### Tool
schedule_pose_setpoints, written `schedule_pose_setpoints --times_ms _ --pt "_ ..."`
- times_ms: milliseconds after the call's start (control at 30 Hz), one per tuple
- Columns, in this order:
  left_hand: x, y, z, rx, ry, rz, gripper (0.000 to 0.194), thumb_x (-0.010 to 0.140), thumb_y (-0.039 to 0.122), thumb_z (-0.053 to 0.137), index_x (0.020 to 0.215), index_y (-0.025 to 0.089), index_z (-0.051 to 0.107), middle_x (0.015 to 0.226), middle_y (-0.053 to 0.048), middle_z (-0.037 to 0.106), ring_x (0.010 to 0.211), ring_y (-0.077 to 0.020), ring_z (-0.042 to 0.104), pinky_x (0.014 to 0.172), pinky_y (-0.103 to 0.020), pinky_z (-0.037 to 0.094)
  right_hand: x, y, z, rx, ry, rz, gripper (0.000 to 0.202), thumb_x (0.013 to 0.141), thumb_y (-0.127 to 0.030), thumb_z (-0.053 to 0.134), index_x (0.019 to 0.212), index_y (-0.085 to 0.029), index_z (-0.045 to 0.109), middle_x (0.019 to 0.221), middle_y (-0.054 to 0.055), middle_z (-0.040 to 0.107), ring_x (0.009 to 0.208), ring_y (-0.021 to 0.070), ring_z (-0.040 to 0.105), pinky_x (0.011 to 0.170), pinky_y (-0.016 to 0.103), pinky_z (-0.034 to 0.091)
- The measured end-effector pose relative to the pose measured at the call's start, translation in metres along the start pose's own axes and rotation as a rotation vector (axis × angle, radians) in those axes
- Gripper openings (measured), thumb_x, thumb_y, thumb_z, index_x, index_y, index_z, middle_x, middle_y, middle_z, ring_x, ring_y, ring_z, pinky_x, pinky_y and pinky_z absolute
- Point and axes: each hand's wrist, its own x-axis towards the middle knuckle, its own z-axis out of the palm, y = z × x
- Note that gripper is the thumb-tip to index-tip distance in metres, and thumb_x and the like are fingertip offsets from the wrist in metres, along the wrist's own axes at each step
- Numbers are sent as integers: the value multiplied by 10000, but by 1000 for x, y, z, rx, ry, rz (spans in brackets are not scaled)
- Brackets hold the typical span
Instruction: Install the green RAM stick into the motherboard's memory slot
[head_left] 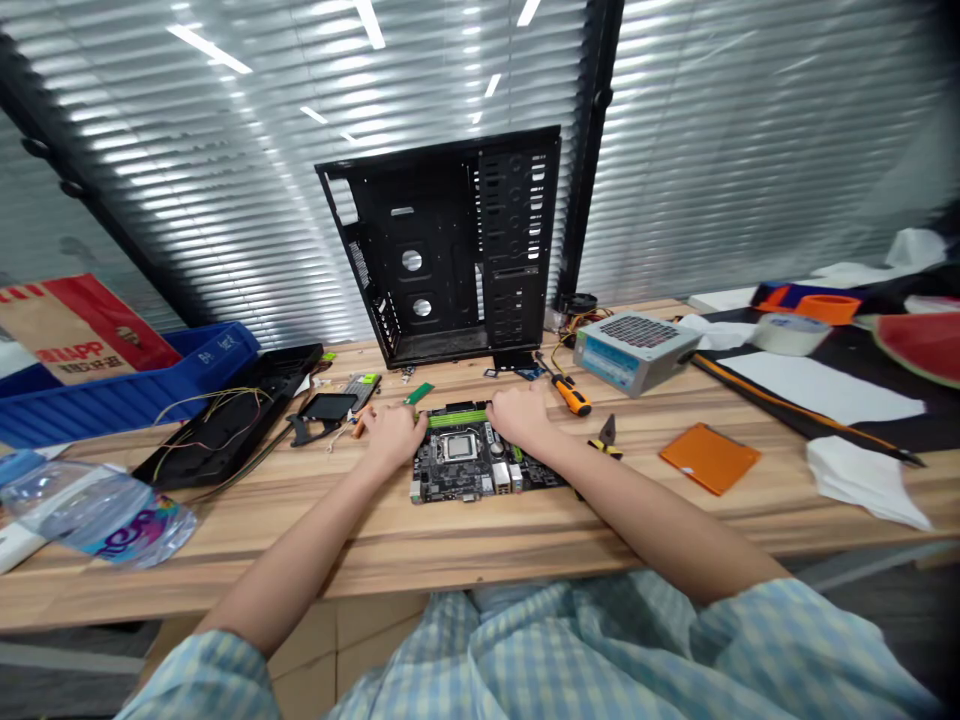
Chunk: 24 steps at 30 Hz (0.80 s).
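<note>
A black computer motherboard [480, 484] lies on the wooden table in front of me, with green memory slots along its far side and a silver CPU in its socket. My left hand [395, 434] is closed on the board's far left corner, the thumb against its edge. Across from it, my right hand [519, 416] grips the far side of the board, right of the green slots; its fingertips are partly hidden. A green memory stick [418, 394] rests just beyond my left hand. Pliers [606, 437] lie beside my right forearm, which partly covers them.
Behind the board stands an open black computer case [442, 250]. To its right are a power supply [636, 350], an orange screwdriver [571, 395] and an orange square case [709, 458]. At left are a blue bin [135, 395], a black panel [225, 420] and a plastic bottle [97, 510].
</note>
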Motion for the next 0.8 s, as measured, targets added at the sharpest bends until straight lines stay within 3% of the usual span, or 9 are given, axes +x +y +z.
schedule_pose_setpoints --times_ms 800 --pt "2 1 10 79 69 42 401 933 312 329 884 115 674 1024 -182 675 966 -339 563 844 -508 311 5 -2 7 -7 1 -19 334 849 -142 404 898 -120 733 888 190 721 848 246 676 890 429 244"
